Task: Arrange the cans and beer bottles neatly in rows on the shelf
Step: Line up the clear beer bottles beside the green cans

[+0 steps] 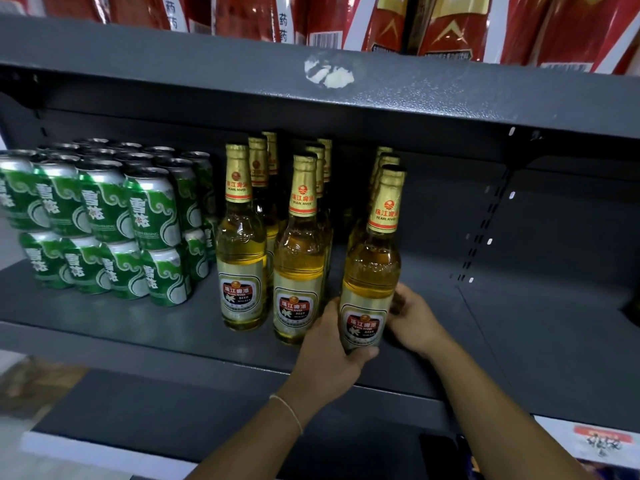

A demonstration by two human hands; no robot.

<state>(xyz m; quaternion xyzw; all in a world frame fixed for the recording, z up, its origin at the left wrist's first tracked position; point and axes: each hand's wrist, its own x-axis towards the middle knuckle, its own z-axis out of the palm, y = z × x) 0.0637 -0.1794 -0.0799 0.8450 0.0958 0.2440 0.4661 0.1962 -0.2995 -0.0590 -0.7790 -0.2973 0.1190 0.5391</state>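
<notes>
Three rows of clear beer bottles with gold foil necks stand on the grey shelf [519,341]. The front bottle of the right row [372,271] stands upright near the shelf's front edge. My left hand [329,351] grips its base from the left, thumb under the label. My right hand [414,320] curls round its right side, partly hidden behind it. The front bottles of the left row [240,258] and middle row [299,271] stand beside it. Green cans [104,223] are stacked two high in rows at the left.
The upper shelf's grey edge [450,95] hangs low over the bottle tops, with red packages [450,22] on it. The shelf surface right of the bottles is bare up to the slotted back panel [485,230]. A lower shelf edge [173,427] runs below.
</notes>
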